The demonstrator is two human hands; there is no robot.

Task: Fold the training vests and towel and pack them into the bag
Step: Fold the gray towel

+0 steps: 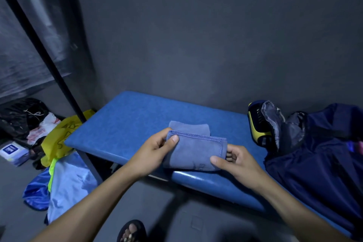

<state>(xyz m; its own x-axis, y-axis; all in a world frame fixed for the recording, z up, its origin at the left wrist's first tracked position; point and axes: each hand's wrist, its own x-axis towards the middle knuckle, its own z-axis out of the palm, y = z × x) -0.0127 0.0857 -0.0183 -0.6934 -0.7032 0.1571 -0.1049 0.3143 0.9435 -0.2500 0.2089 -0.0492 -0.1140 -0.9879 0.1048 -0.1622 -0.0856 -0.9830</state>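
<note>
A folded grey-blue towel (194, 150) is held just above the front edge of the blue padded bench (125, 124). My left hand (153, 152) grips its left end, thumb on top. My right hand (233, 161) pinches its right end, thumb on top and fingers underneath. Part of the towel lies folded back behind the held part. A dark navy bag (318, 163) lies slumped on the right of the bench. Light blue and bright blue vests with a neon yellow trim (68, 180) hang off the bench's left corner.
A black and yellow shoe (257, 125) with grey cloth stuffed beside it sits at the bag's far side. A yellow plastic bag (59, 137), black bags (17, 116) and a small box (11, 151) lie on the floor at left. My sandalled foot (131, 231) is below.
</note>
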